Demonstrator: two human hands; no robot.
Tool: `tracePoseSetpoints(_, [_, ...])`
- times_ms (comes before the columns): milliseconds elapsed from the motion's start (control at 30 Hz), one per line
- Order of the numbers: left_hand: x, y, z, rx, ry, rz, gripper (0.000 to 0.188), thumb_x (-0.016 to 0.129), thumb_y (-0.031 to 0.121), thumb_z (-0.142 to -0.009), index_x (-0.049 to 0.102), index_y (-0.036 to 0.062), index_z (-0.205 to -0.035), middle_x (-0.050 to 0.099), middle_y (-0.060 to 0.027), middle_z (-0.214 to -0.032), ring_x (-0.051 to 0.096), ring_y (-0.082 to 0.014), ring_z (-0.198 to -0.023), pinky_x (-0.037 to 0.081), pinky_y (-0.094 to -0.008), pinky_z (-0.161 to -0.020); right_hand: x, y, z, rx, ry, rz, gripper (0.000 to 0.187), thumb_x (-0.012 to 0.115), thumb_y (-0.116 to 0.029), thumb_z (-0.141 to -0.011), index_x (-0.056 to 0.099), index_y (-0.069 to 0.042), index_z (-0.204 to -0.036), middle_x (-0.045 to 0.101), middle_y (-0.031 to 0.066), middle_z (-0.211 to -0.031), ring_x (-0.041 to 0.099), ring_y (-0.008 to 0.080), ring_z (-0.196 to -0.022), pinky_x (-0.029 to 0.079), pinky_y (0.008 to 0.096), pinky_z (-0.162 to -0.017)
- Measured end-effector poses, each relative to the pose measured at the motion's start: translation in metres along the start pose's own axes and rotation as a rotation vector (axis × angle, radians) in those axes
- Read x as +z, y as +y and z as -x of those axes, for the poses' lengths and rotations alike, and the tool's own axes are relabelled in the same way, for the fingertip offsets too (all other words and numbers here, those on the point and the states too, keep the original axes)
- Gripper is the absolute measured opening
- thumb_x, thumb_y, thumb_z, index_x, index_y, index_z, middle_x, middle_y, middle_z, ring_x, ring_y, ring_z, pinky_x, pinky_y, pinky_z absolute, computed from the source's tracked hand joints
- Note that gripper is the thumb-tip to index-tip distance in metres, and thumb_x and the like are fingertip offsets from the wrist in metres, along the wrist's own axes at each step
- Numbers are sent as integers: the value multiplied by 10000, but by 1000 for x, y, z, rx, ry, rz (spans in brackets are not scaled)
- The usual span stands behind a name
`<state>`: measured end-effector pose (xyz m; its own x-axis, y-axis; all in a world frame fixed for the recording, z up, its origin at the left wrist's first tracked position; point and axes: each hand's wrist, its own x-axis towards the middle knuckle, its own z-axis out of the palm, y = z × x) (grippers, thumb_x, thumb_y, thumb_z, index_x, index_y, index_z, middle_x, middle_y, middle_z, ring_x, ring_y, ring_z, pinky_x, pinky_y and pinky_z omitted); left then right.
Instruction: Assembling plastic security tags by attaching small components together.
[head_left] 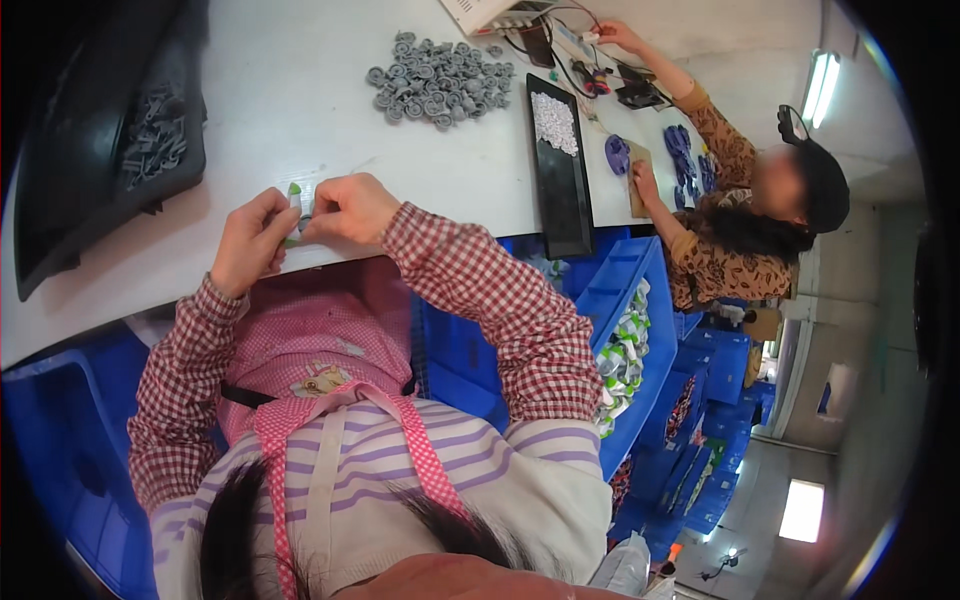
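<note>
Small white-and-green part (297, 210) pinched between both hands at the surface (300, 90) edge, centre-left of frame; its long axis runs roughly upright, green tip up. Left hand (248, 243) grips it from the left, right hand (350, 208) closes fingertips on it from the right, both equally near. Grey ring-part pile (440, 80) upper centre, black tray (560, 190) with white bits right of it, black bin (110, 150) upper left. Blue crate (640, 300) of green-white parts lower right.

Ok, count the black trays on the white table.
2. One large black bin sits at the table's left end, holding grey parts. One long, narrow black tray lies right of the grey pile, with small white pieces at its far end. Others may lie outside the view.
</note>
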<state>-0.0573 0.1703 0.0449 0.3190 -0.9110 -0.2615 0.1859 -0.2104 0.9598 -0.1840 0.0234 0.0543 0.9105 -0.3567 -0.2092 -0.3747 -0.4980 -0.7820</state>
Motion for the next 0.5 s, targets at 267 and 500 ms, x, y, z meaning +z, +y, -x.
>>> tracePoseSetpoints(267, [-2,-1,-4,20,-37,10,109,523,110,-870,500,37,-792,462,-1,-561,393,-59,-411,345,-182,-370,-24,-21,-25,408,-338,-60,238,789,-177,-655,600,-33,-647,566,47,-540,512,133,-451,449,238,-452])
tracePoseSetpoints(500, [1,-3,1,64,-19,-21,117,520,121,-877,498,35,-800,463,4,-574,399,-59,-416,354,-177,-384,-17,-16,-16,351,-304,-149,223,771,-160,-678,597,-20,-666,566,63,-535,518,138,-425,461,236,-424])
